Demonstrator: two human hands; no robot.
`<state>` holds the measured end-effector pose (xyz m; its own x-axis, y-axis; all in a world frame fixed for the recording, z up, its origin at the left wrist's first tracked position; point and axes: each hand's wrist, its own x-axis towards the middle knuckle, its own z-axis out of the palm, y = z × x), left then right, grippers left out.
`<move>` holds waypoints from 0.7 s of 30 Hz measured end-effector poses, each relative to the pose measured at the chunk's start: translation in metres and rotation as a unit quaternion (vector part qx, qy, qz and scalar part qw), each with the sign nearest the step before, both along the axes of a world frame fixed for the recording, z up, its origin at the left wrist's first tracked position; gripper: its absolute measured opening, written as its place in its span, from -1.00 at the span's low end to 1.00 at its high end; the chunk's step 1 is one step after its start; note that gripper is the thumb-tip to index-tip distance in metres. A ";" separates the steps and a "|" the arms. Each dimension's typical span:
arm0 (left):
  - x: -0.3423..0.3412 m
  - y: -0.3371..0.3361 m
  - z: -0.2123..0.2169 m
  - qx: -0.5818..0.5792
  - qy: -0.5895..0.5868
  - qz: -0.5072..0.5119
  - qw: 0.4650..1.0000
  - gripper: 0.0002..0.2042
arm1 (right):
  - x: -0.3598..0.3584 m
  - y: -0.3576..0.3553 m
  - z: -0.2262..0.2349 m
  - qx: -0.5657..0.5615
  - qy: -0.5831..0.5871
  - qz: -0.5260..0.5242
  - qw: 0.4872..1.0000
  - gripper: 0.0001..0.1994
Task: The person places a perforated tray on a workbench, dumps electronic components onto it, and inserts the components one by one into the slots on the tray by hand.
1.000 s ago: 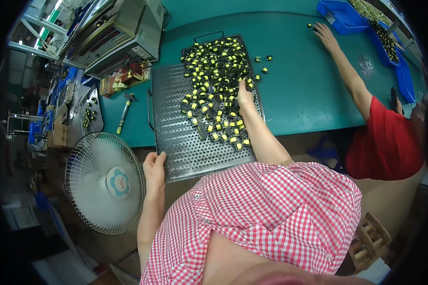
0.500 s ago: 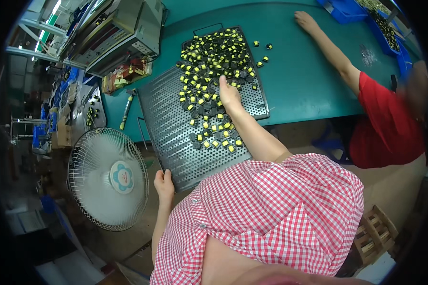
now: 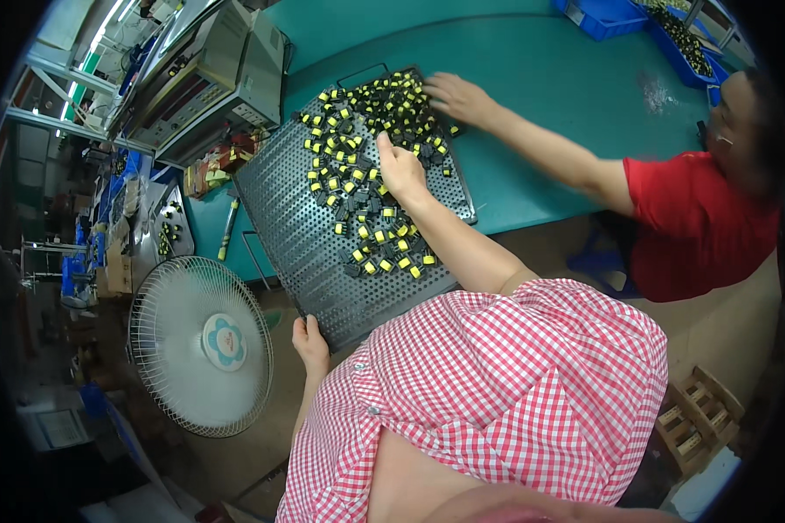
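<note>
A dark perforated metal tray [image 3: 279,213] rests on the green table and juts past its near edge. Many small black parts with yellow bands [image 3: 371,235] lie heaped over its far and right side. My left hand [image 3: 310,344] is closed on the tray's near left corner. My right hand [image 3: 403,174] is among the parts, thumb stretched up and apart; its other fingers show only in part, and I see nothing held. A co-worker's hand [image 3: 462,100] reaches to the tray's far right edge, next to the heap.
A white fan [image 3: 202,344] stands left of the tray. Bench instruments [image 3: 227,83] sit at the far left, with a slim yellowish stick [image 3: 228,228] before them. Blue bins [image 3: 602,17] stand at the far right. A co-worker in red [image 3: 702,218] is on the right.
The co-worker's hand has swung from the far table to the tray's edge. Loose parts beside the tray are mostly gone from their spots. My right hand has shifted slightly left; the left keeps its hold.
</note>
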<state>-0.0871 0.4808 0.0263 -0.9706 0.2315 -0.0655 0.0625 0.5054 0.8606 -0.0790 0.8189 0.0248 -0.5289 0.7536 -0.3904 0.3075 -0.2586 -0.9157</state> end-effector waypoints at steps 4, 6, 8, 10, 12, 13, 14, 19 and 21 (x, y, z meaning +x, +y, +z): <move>-0.006 0.007 -0.012 0.035 0.056 -0.041 0.997 -0.81 | 0.010 0.003 0.008 0.056 0.029 -0.031 0.998 -0.31; -0.018 0.017 -0.021 0.074 0.057 -0.042 0.995 -0.81 | 0.011 0.003 0.015 0.097 0.047 -0.069 0.992 -0.31; -0.028 0.005 -0.038 0.076 0.052 -0.047 0.995 -0.81 | 0.014 -0.004 0.014 0.116 0.039 -0.082 0.989 -0.32; -0.030 0.010 -0.047 0.097 0.046 -0.056 0.993 -0.78 | 0.015 -0.007 0.012 0.150 0.043 -0.109 0.982 -0.33; -0.030 0.016 -0.052 0.095 0.060 -0.057 0.992 -0.79 | 0.015 -0.003 0.018 0.164 0.041 -0.082 0.982 -0.33; -0.028 0.017 -0.055 0.088 0.076 -0.062 0.991 -0.79 | 0.013 -0.001 0.018 0.172 0.040 -0.059 0.983 -0.32; -0.031 0.023 -0.056 0.131 0.051 -0.057 0.989 -0.81 | 0.005 0.003 0.018 0.176 0.051 -0.082 0.980 -0.32; -0.033 0.038 -0.051 0.146 0.041 -0.025 0.988 -0.80 | -0.014 0.026 0.013 0.178 0.013 -0.068 0.982 -0.29; -0.038 0.036 -0.048 0.099 0.069 -0.040 0.992 -0.79 | -0.017 0.035 0.026 0.129 -0.010 -0.049 0.990 -0.28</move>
<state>-0.1255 0.5170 -0.0215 -0.9449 0.3039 0.1215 0.2201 0.3153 0.9231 -0.0956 0.8539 0.0510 -0.4424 0.8768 -0.1882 0.3105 -0.0470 -0.9494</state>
